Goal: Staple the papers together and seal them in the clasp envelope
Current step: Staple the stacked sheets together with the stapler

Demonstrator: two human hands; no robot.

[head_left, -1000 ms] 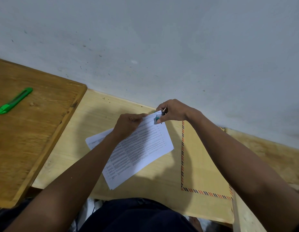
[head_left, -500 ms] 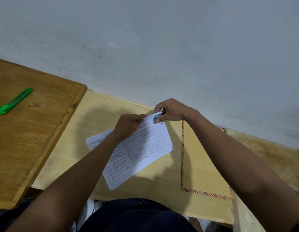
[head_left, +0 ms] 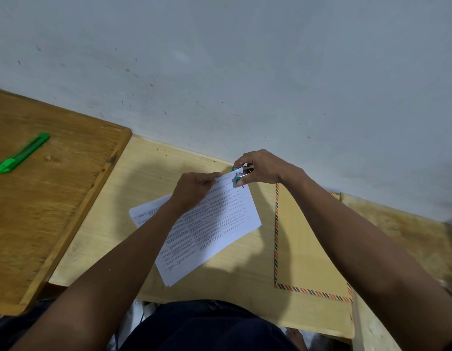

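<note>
Papers (head_left: 214, 224): white, matt, printed text. Stapler (head_left: 239, 176): teal plastic body, shiny metal parts. Envelope (head_left: 304, 247): tan paper, matt, striped orange-and-dark border. Surface (head_left: 133, 198): pale wood, smooth, faint grain. Board (head_left: 42, 198) at left: darker wood, pronounced grain, worn, raised rim. Cutter (head_left: 21, 153): bright green plastic, slight sheen. Wall (head_left: 245, 72): grey-white, matt, speckled with marks. Lap cloth (head_left: 207, 328): dark fabric.

Dim, even light; soft shadows under the arms; wide-angle bending at edges.
</note>
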